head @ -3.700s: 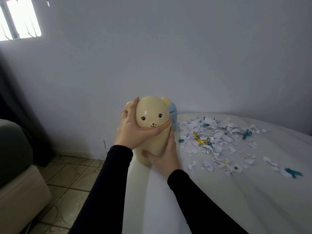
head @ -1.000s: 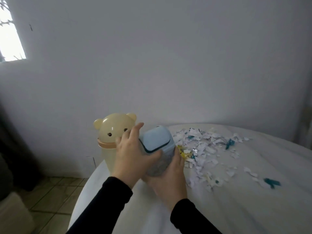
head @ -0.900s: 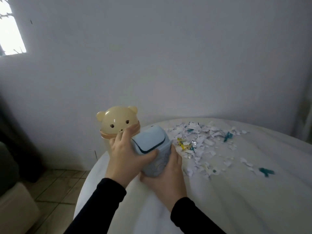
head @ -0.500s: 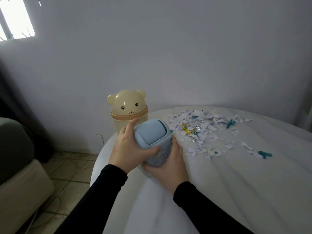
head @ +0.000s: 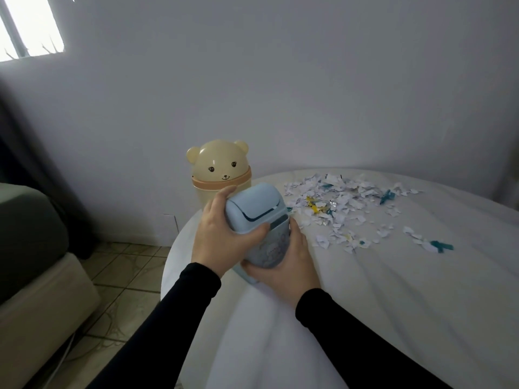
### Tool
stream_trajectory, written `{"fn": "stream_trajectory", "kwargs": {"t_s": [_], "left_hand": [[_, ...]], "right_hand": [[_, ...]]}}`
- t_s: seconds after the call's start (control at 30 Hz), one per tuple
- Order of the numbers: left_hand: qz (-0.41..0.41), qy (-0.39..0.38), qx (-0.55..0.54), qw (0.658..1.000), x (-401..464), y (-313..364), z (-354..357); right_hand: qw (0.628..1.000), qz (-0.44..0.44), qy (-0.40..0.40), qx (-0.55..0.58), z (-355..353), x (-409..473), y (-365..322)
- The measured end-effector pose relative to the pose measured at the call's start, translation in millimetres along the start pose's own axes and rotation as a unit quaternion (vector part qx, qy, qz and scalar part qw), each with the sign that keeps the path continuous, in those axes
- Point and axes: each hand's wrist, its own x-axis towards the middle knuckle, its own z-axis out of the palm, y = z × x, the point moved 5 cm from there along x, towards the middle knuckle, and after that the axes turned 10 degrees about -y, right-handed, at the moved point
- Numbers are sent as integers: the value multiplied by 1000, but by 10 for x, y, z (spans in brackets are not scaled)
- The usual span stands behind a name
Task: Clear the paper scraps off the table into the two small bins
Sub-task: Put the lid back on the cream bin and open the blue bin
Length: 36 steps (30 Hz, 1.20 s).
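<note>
Here the left hand (head: 222, 238) grips the tilted blue bin's (head: 262, 228) lid, the right hand (head: 283, 265) cupping its base

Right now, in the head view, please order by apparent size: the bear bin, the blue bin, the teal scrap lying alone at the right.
1-2. bear bin and blue bin: they look alike, and the blue one is nearer the camera and partly covered by hands, so no ranking.
3. teal scrap: clearly smallest.

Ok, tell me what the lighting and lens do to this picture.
Head view: the window at top left is blown out to white while the room stays dim and grey; the yellow bear bin shows small glare spots on its dome; the wide lens bends the table edge; the paper scraps read soft, with no fine detail.
</note>
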Motion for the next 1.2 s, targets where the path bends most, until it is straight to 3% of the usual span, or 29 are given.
{"fn": "stream_trajectory", "kwargs": {"t_s": [0.17,0.47,0.7,1.03,1.2], "left_hand": [[-23,75,-65,995,-24,-98,-143],[-106,129,-34,985,-307,-427,-317],[-204,61,54,976,-441,-672,-102],[-228,-4,184,956,-440,-629,144],[-241,-47,187,951,-482,-666,204]], "right_hand": [[999,8,37,17,-5,37,79],[998,-9,57,7,-40,-53,95],[999,-10,42,27,-63,-84,95],[998,-9,40,46,-60,-83,119],[999,-1,38,36,-57,-78,131]]}}
